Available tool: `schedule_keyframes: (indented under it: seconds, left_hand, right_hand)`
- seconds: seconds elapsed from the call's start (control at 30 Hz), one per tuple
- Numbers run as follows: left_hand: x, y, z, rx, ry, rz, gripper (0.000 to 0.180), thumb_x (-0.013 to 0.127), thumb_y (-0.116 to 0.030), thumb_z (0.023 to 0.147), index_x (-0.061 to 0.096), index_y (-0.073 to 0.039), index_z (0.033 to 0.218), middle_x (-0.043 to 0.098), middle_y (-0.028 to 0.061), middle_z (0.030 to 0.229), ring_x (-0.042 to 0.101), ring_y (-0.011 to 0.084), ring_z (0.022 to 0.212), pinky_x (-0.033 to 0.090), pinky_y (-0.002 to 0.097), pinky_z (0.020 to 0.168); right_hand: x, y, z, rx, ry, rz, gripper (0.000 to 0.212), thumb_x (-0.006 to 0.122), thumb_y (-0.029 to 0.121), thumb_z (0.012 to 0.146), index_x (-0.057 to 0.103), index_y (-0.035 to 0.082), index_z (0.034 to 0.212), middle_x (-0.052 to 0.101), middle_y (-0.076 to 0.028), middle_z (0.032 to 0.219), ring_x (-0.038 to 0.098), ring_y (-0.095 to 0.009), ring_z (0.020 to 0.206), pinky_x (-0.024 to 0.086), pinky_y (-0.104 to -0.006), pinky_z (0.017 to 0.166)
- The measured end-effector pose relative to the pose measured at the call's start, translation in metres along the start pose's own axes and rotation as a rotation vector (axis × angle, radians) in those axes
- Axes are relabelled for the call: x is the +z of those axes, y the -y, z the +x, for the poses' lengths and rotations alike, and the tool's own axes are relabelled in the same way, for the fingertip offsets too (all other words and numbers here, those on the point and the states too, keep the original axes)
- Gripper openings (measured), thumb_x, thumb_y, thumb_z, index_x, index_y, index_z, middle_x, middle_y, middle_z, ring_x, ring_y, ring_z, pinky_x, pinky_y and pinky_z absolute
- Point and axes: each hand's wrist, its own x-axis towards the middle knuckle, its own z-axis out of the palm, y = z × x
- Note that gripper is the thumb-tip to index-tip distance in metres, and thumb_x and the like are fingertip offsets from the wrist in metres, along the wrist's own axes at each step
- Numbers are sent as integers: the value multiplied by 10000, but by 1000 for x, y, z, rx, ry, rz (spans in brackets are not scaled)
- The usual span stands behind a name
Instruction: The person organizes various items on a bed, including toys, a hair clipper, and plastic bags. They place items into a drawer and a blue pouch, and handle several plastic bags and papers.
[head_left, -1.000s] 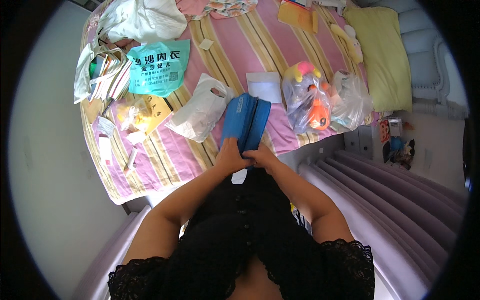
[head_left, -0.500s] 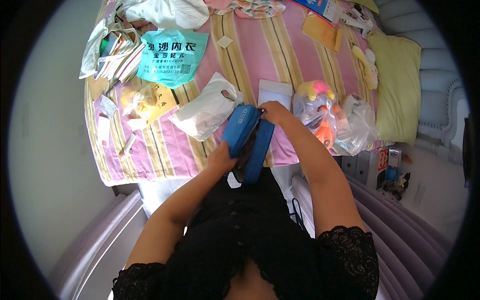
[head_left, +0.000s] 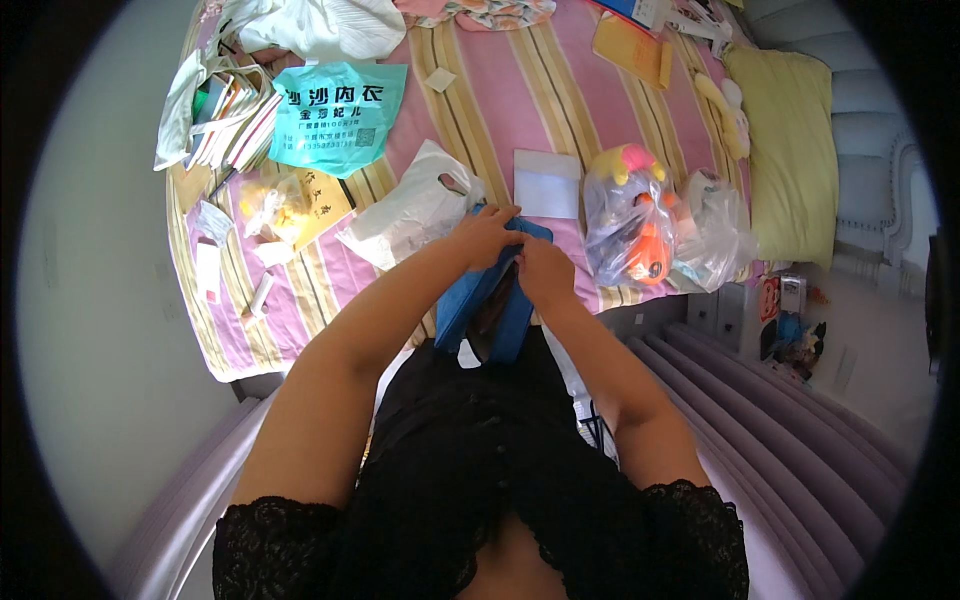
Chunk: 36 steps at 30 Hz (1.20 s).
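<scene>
A blue zippered case point(head_left: 458, 305) stands partly open at the bed's near edge, its two sides apart and its inside dark. My left hand point(head_left: 485, 238) lies over its far end with the fingers curled round the top. Close beside it, my right hand point(head_left: 546, 272) is closed on the rim of the right side, where the fingertips meet at the opening. Whatever the right fingers pinch there is too small to make out. A white plastic bag point(head_left: 410, 205) lies just left of the case, and a pale flat box point(head_left: 547, 183) lies beyond it to the right.
Clear bags with soft toys point(head_left: 640, 225) sit on the right, near a green pillow point(head_left: 785, 150). On the left are a turquoise bag point(head_left: 340, 120), several books point(head_left: 235, 120) and a yellow booklet point(head_left: 325, 205). A purple curtain point(head_left: 740, 400) hangs at the lower right.
My left hand has moved from the case's near left side up to its far end. My right hand has come slightly nearer, and the gap at the far end has narrowed.
</scene>
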Motion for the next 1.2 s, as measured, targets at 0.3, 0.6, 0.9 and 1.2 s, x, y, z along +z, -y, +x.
schedule_keyframes:
  seconds: [0.3,0.6,0.9,1.2]
  left_hand:
    - [1,-10,-6,165,-50,384,488,533,-179,813,473,-351,1266,283,68,1435,313,325,1278,358,557,946]
    - [23,-40,-19,828,171,449,274,576,-239,791,586,-260,1065,468,17,1270,331,227,1280,127,661,1018]
    - [-51,-34,-23,647,-77,-33,369,673,-203,690,600,-125,1044,586,72,1035,549,276,991,429,453,857]
    - [2,0,-26,311,-262,-110,209,609,-210,771,619,-29,876,612,153,802,588,345,753,469,422,648]
  right_hand:
    - [53,43,-106,-76,220,57,71,525,81,742,545,48,802,572,-138,816,571,-306,802,479,-417,652]
    - [5,47,-117,-226,222,-19,135,571,98,699,546,49,822,566,-102,801,574,-281,797,489,-393,595]
    - [-112,23,-60,-342,-141,-128,72,531,107,738,542,71,799,553,-64,792,565,-241,791,496,-358,603]
    - [-90,-23,-68,-514,-223,-233,98,579,125,666,526,84,737,496,-44,719,532,-224,733,466,-319,582]
